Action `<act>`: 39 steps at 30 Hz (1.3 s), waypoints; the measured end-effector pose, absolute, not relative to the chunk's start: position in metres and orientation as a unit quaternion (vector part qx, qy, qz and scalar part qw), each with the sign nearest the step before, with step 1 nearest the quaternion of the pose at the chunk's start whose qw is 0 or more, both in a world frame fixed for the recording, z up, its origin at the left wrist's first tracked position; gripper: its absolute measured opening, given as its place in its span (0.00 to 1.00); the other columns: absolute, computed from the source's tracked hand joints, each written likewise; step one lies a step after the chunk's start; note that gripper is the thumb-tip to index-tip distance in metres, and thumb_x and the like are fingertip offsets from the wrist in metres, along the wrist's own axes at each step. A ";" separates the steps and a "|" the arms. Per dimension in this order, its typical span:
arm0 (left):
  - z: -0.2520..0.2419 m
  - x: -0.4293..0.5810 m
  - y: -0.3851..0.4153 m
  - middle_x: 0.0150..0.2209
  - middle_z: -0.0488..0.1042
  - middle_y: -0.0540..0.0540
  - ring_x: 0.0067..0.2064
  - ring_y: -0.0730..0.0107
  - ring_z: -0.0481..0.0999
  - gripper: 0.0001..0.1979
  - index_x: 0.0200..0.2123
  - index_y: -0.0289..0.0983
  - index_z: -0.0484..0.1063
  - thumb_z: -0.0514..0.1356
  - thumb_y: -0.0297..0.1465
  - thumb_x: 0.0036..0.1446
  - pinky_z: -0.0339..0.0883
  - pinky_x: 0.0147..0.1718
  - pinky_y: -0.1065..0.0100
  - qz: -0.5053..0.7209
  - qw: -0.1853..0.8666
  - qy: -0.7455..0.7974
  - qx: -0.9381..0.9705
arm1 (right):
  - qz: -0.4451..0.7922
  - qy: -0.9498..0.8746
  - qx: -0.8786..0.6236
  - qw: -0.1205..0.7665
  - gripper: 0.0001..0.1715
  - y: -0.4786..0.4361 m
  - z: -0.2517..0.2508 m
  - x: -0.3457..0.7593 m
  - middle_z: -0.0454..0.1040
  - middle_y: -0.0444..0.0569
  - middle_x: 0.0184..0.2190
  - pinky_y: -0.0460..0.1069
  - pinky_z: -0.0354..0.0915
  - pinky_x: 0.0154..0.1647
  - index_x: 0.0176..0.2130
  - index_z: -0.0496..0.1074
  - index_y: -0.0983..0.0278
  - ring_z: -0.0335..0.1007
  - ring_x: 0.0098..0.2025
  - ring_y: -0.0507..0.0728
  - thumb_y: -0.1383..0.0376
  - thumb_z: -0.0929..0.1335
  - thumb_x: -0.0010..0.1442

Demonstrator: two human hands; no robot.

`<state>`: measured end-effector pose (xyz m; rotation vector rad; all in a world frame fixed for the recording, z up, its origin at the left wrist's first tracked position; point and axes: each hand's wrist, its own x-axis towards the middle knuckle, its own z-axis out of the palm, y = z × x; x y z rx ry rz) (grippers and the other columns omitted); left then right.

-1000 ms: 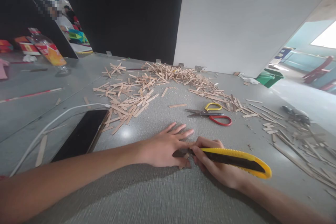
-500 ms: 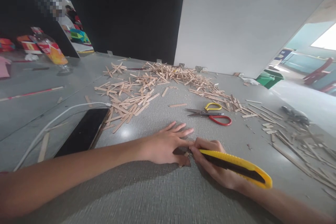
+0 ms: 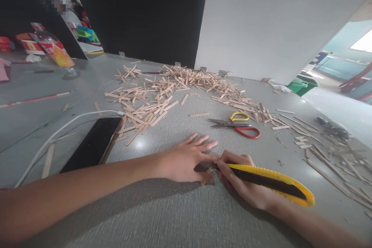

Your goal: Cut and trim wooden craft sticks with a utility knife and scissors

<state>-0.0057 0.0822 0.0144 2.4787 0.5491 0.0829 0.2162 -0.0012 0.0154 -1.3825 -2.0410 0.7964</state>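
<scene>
My right hand [image 3: 242, 184] is closed round a yellow and black utility knife [image 3: 273, 184], its front end pointing left at a small wooden stick piece [image 3: 208, 172] on the grey table [image 3: 162, 217]. My left hand [image 3: 186, 161] lies on the table just left of the knife tip. Its upper fingers are stretched out, while thumb and forefinger press on the small stick piece. The knife's blade tip is hidden between the two hands.
Scissors [image 3: 236, 124] with one yellow and one red handle lie beyond the hands. A big scatter of wooden sticks [image 3: 162, 93] covers the far table, with more sticks [image 3: 328, 155] at right. A dark phone [image 3: 93, 143] on a white cable [image 3: 58, 133] lies left; a bottle [image 3: 54, 48] stands far left.
Both hands stay at the same spot on the stick piece. The knife's rear end has dropped and swung slightly right; the view has shifted a little.
</scene>
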 end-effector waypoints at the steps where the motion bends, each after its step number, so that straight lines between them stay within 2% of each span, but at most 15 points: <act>1: 0.014 -0.006 0.082 0.78 0.44 0.46 0.78 0.40 0.37 0.33 0.72 0.55 0.62 0.62 0.52 0.67 0.36 0.73 0.34 0.032 0.294 0.207 0.933 | 0.295 -0.759 -0.513 0.271 0.25 -0.001 0.016 0.216 0.71 0.39 0.22 0.55 0.60 0.41 0.30 0.66 0.59 0.66 0.24 0.53 0.51 0.60 0.76; 5: 0.013 -0.006 0.081 0.78 0.45 0.45 0.78 0.41 0.38 0.34 0.73 0.55 0.60 0.63 0.51 0.67 0.36 0.73 0.34 0.031 0.284 0.210 0.935 | 0.298 -0.760 -0.517 0.258 0.25 -0.001 0.014 0.215 0.72 0.40 0.22 0.57 0.61 0.43 0.30 0.66 0.59 0.67 0.24 0.54 0.51 0.59 0.76; 10: 0.013 -0.006 0.081 0.78 0.46 0.44 0.78 0.39 0.40 0.32 0.71 0.55 0.63 0.63 0.49 0.67 0.38 0.72 0.31 0.048 0.294 0.203 0.933 | 0.288 -0.768 -0.507 0.265 0.25 0.000 0.014 0.215 0.72 0.40 0.21 0.56 0.61 0.41 0.29 0.65 0.59 0.67 0.24 0.53 0.53 0.60 0.76; 17: 0.018 -0.006 0.081 0.78 0.45 0.44 0.78 0.39 0.37 0.32 0.71 0.53 0.64 0.63 0.50 0.67 0.37 0.72 0.31 0.031 0.298 0.208 0.931 | 0.258 -0.793 -0.467 0.293 0.21 -0.001 0.012 0.214 0.70 0.40 0.25 0.51 0.59 0.33 0.31 0.66 0.59 0.66 0.26 0.52 0.56 0.61 0.76; 24: 0.026 -0.003 0.077 0.78 0.46 0.43 0.78 0.42 0.40 0.28 0.67 0.49 0.70 0.63 0.50 0.68 0.38 0.72 0.33 -0.003 0.265 0.229 0.937 | 0.247 -0.807 -0.462 0.271 0.22 0.001 0.015 0.215 0.68 0.40 0.24 0.52 0.59 0.34 0.31 0.63 0.59 0.63 0.26 0.53 0.56 0.59 0.77; 28: 0.024 -0.003 0.075 0.78 0.46 0.39 0.78 0.40 0.40 0.30 0.69 0.48 0.67 0.63 0.50 0.68 0.37 0.71 0.31 0.007 0.265 0.228 0.937 | 0.253 -0.805 -0.465 0.269 0.23 0.001 0.015 0.214 0.67 0.40 0.23 0.53 0.59 0.35 0.30 0.61 0.59 0.61 0.26 0.53 0.56 0.59 0.77; 33: 0.021 -0.004 0.075 0.78 0.47 0.40 0.78 0.36 0.41 0.28 0.68 0.51 0.68 0.63 0.48 0.68 0.37 0.70 0.28 0.027 0.277 0.226 0.934 | 0.250 -0.802 -0.467 0.276 0.22 0.001 0.011 0.216 0.67 0.40 0.23 0.52 0.60 0.36 0.30 0.61 0.59 0.62 0.26 0.53 0.57 0.59 0.77; 39: 0.018 -0.008 0.074 0.77 0.49 0.39 0.78 0.38 0.43 0.31 0.73 0.46 0.61 0.59 0.46 0.72 0.40 0.71 0.32 0.033 0.247 0.219 0.943 | 0.238 -0.840 -0.381 0.304 0.12 -0.001 0.003 0.215 0.69 0.41 0.26 0.46 0.59 0.25 0.36 0.66 0.60 0.64 0.24 0.50 0.67 0.61 0.74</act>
